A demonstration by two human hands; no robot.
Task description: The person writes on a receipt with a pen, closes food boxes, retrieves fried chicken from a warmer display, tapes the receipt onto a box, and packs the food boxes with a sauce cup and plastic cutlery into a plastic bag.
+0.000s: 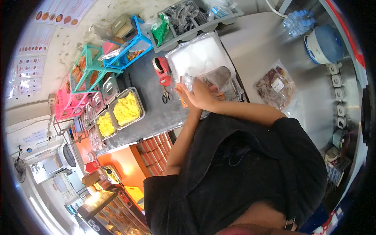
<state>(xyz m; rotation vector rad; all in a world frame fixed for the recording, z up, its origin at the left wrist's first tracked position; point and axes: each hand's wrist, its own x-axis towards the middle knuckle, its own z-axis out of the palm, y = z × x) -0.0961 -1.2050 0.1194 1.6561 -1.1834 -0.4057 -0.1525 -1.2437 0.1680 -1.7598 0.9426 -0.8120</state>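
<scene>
My left hand (185,95) and my right hand (202,95) are pressed together above the worktop, fingers closed around a crumpled piece of clear plastic (188,81). The right hand partly covers the left, so the left fingers are only partly visible. Just beyond the right hand lies a clear packet with brownish contents (220,78), resting on a stack of white plastic sheets or bags (196,55). Small orange pieces show beside the hands, their kind unclear. A red tape dispenser (163,72) and black-handled scissors (166,95) are to the left.
Metal trays of yellow food (127,109) stand at the left, near blue (129,51) and green (84,72) baskets. A grey bin (168,45) of packaging is at the back. A bagged meat-like pack (276,84), bottles (299,22) and a water jug (325,44) lie right.
</scene>
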